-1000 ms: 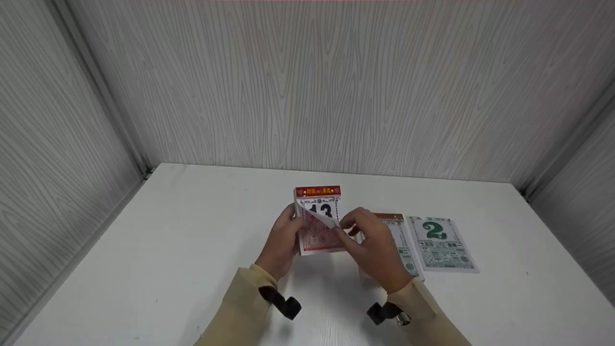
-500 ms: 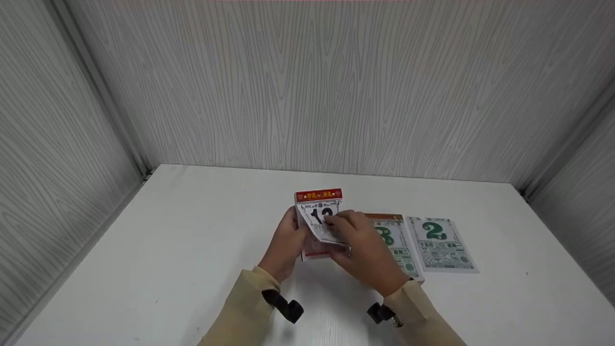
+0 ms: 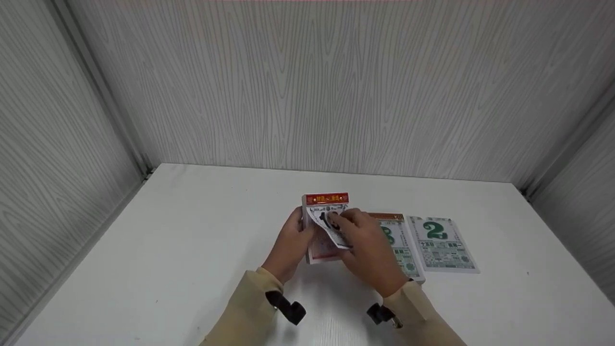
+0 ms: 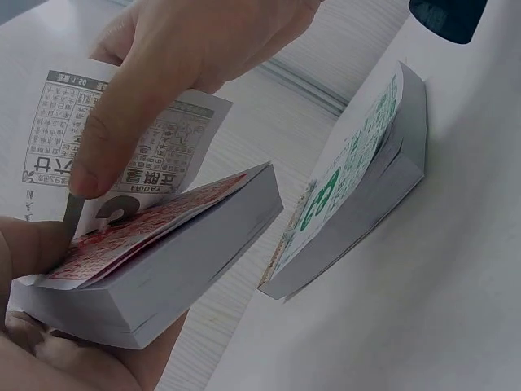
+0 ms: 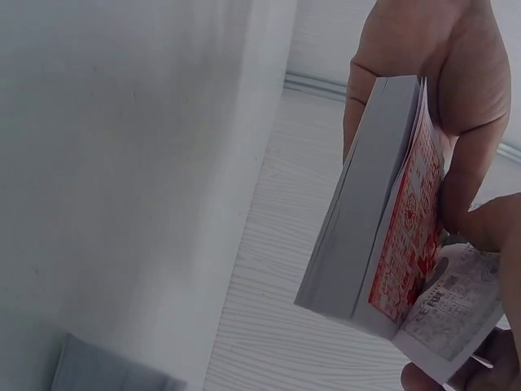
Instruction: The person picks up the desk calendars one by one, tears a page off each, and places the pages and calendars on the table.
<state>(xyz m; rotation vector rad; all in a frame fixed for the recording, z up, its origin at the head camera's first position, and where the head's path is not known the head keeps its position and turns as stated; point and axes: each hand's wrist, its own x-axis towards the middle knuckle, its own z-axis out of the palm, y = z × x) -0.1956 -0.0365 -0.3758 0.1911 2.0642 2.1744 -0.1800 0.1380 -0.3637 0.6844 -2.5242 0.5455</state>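
Observation:
Above the table, my left hand [image 3: 290,245] grips a thick tear-off calendar [image 3: 327,198] with a red header by its left side. Its top sheet [image 4: 191,138], with a black numeral, is lifted and bent away from the red-printed page [image 5: 411,232] beneath. My right hand [image 3: 372,254] pinches that sheet; in the head view its fingers partly cover the numeral. Behind the right hand lies a second calendar [image 3: 406,254] with an orange-brown header and a green numeral, partly hidden. A third pad [image 3: 444,245] showing a green 2 lies flat to its right.
All of this is on or over a white table [image 3: 192,230]. A grey wood-grain panel [image 3: 307,86] rises at the back, and similar panels flank both sides. Each cream sleeve carries a black wrist mount [image 3: 287,307].
My right hand has gone from holding the sheet's corner to a hold further over its face, covering part of the number. The held calendar has shifted slightly right and nearer.

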